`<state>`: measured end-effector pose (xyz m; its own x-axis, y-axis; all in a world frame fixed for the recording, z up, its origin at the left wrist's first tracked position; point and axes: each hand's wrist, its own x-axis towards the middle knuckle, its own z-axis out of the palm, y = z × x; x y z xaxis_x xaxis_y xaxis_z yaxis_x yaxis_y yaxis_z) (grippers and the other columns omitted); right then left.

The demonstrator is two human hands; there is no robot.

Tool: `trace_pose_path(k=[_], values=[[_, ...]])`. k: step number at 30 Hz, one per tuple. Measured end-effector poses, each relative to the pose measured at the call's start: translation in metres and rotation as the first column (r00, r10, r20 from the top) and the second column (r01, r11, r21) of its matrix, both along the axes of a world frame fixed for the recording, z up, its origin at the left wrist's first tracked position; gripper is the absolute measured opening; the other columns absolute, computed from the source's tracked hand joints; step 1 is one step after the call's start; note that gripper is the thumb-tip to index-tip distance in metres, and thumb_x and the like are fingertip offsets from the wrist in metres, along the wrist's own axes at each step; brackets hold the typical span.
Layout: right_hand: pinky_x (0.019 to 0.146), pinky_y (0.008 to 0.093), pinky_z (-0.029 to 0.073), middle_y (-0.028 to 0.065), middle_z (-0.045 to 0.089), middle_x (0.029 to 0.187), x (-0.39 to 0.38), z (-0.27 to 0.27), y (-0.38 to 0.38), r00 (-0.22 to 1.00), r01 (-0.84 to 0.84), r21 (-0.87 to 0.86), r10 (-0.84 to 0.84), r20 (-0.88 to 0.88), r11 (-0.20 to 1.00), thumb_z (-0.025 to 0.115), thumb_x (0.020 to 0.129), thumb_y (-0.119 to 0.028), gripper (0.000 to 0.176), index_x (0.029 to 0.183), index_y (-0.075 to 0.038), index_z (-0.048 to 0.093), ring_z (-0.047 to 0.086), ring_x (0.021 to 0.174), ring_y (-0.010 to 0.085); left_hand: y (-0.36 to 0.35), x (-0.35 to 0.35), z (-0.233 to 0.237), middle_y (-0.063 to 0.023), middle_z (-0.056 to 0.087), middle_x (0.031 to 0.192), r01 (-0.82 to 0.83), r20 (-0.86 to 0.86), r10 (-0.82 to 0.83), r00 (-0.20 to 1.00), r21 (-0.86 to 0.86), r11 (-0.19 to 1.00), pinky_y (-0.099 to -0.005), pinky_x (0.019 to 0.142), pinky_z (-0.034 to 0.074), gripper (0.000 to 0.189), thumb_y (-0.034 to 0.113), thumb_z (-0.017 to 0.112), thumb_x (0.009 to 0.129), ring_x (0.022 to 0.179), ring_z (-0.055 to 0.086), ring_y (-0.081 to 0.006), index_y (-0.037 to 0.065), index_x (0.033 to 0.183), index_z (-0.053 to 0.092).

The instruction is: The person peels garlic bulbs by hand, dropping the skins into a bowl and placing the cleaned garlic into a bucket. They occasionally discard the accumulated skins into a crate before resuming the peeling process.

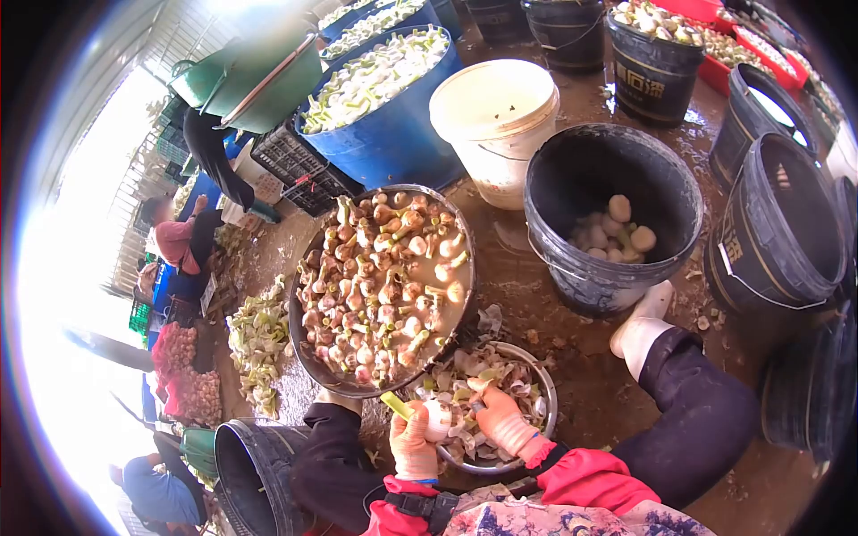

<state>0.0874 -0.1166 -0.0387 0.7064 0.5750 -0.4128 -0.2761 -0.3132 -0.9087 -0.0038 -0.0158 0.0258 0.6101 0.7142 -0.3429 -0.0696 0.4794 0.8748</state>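
Orange work gloves cover both my hands. My left hand [413,444] grips a garlic bulb [438,421], peeled white, with its green stem sticking up to the left. Close beside it, my right hand [504,422] is closed, fingers toward the bulb; what it holds, if anything, I cannot make out. Below both hands is a metal bowl [548,384] of papery garlic skins [471,447]. Just beyond, a wide round basin [471,259] contains many brown-skinned garlic bulbs [386,290] sitting in murky water.
A black bucket [581,290] with several peeled bulbs stands ahead right, near a white bucket [496,170]. Blue tubs [384,147] of trimmed garlic stand behind. Stem scraps [257,344] litter the wet floor. More black buckets [778,232] line the right. Other people [174,237] sit at left.
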Motion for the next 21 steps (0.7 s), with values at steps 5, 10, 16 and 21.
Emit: trace_pose_path(k=[5, 10, 16, 21], values=[[0.078, 0.0314, 0.047, 0.0138, 0.063, 0.099, -0.021, 0.007, 0.010, 0.929, -0.005, 0.197, -0.068, 0.363, 0.980, 0.060, 0.082, -0.003, 0.030, 0.111, -0.004, 0.056, 0.061, 0.088, 0.0234, -0.005, -0.003, -0.015, -0.0081, 0.062, 0.086, 0.000, -0.167, 0.032, 0.985, 0.190, 0.982, -0.0310, 0.064, 0.054, 0.025, 0.015, 0.070, 0.082, 0.074, 0.063, -0.0178, 0.004, 0.098, 0.054], [0.084, 0.0331, 0.046, 0.0146, 0.063, 0.106, -0.022, -0.025, 0.015, 0.991, -0.102, 0.095, 0.094, 0.091, 0.990, 0.059, 0.080, -0.001, 0.039, 0.119, -0.004, 0.054, 0.060, 0.100, 0.0257, -0.001, -0.007, -0.012, -0.0088, 0.063, 0.091, 0.163, -0.054, -0.164, 0.985, -0.027, 0.986, -0.0295, 0.067, 0.053, 0.027, 0.018, 0.067, 0.085, 0.076, 0.062, -0.0173, 0.003, 0.103, 0.054], [0.082, 0.0278, 0.048, 0.0108, 0.066, 0.101, -0.002, -0.025, 0.003, 0.999, 0.035, 0.200, -0.030, -0.029, 0.979, 0.062, 0.082, -0.004, 0.037, 0.119, -0.006, 0.057, 0.062, 0.093, 0.0186, 0.006, -0.005, -0.012, -0.0092, 0.062, 0.093, 0.115, -0.109, -0.139, 0.984, -0.202, 0.973, -0.0317, 0.071, 0.055, 0.025, 0.018, 0.061, 0.089, 0.082, 0.063, -0.0184, 0.001, 0.106, 0.054], [0.086, 0.0234, 0.046, 0.0056, 0.065, 0.107, -0.011, -0.006, 0.011, 0.998, 0.009, 0.227, 0.007, -0.069, 0.974, 0.062, 0.085, -0.004, 0.041, 0.125, -0.002, 0.053, 0.060, 0.098, 0.0117, 0.004, -0.005, -0.019, -0.0094, 0.063, 0.085, 0.386, -0.381, -0.387, 0.840, -0.082, 0.919, -0.0273, 0.069, 0.050, 0.033, 0.025, 0.064, 0.085, 0.079, 0.062, -0.0214, 0.000, 0.105, 0.057]])
